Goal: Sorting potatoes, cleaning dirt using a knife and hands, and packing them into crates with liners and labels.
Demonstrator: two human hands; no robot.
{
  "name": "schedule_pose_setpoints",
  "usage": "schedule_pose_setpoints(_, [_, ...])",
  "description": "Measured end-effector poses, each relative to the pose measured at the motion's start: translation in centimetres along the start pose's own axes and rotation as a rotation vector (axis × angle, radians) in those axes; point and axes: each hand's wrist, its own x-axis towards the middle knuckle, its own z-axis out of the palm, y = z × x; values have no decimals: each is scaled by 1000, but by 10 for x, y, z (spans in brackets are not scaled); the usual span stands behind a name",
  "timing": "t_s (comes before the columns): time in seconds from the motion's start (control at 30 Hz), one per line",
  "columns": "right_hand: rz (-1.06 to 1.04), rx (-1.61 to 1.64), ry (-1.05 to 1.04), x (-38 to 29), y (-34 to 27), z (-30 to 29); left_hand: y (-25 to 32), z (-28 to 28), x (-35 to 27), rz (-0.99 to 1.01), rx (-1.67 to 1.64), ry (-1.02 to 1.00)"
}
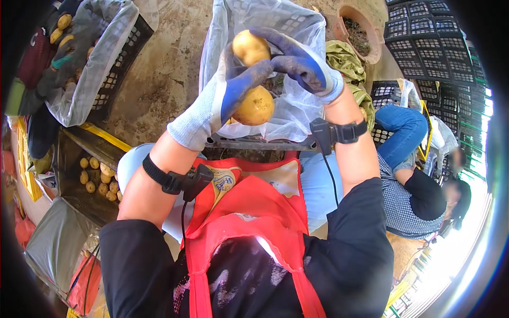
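Observation:
Both hands wear light knitted gloves with blue coated palms and fingers, dirt-stained. My left hand (234,85) and my right hand (304,63) meet around a yellow potato (251,48), their fingers on its sides. Right against the lower edge of my left hand is a second, larger potato (255,106) with dirt specks; whether the fingers also grip it is unclear. Beneath the hands stands a dark plastic crate (258,143) lined with a white mesh-like sheet (292,123). The hands hide part of the crate's inside.
At left, another person's gloved hand (63,55) is by a second lined crate (115,71). Below it, a dark bin (73,198) holds several potatoes (105,179). Green cloth (346,61), a clay-coloured pot (377,43), stacked black crates (429,39) and a seated person (413,198) are at right.

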Motion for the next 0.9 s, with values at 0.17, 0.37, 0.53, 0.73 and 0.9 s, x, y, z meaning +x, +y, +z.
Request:
schedule_pose_setpoints(0.17, [6, 415, 199, 14, 24, -10, 20, -18, 2, 88, -106, 72])
schedule_pose_setpoints(0.37, [561, -585, 153, 8, 320, -121, 56, 0, 22, 72, -716, -129])
schedule_pose_setpoints(0.53, [873, -1221, -641, 42, 297, 21, 79, -9, 17, -191, -702, 234])
schedule_pose_setpoints(0.73, [974, -1118, -455, 35, 300, 24, 40, -41, 24, -162, -410, 282])
schedule_pose_setpoints(0.9, [968, -926, 30, 9, 276, -23, 23, -50, 22, -58, -129, 221])
